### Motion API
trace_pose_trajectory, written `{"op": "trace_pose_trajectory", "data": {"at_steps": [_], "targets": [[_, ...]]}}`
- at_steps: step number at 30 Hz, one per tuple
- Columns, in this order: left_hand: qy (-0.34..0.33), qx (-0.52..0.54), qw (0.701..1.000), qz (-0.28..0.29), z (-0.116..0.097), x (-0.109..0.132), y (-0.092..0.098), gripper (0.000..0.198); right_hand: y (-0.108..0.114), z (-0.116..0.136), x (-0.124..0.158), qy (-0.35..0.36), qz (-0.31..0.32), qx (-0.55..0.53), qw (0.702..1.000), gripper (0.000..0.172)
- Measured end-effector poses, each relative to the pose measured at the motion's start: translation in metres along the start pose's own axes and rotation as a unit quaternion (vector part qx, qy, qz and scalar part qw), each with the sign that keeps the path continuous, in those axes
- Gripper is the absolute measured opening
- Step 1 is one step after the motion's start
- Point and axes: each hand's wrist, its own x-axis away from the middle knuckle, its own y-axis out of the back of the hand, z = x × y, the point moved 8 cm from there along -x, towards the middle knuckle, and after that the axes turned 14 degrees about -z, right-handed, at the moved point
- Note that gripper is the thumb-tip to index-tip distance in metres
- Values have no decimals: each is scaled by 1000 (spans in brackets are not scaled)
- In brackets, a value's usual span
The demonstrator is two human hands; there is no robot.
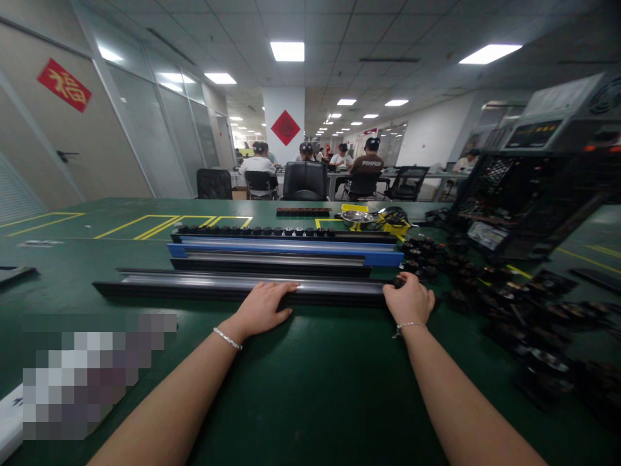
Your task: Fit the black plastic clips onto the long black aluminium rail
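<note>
A long black rail with a shiny metal channel [184,280] lies crosswise on the green table in front of me. My left hand [264,307] rests on its middle, fingers stretched over the top edge and thumb apart on the near side. At the rail's right end, the fingers of my right hand [410,299] are closed around a small black part [398,282], mostly hidden by them. Just behind lies a blue rail [286,247] with a similar channel. Beyond that, a row of small black parts [262,231] sits along another dark rail.
Many loose black parts [543,356] are heaped at the right, beside an open computer case [490,200]. A metal bowl [356,217] and a yellow tray stand farther back. A pixelated patch covers something at lower left. People sit at desks beyond the chairs [305,181].
</note>
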Motion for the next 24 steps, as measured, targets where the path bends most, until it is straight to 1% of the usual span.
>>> {"op": "trace_pose_trajectory", "data": {"at_steps": [14,24], "targets": [[0,2,1000,4,-1,0,1,51,4,-7,-4,-10,-9,10,1000,39],[5,7,1000,5,-1,0,1,51,4,-9,-7,-18,-7,20,1000,41]]}}
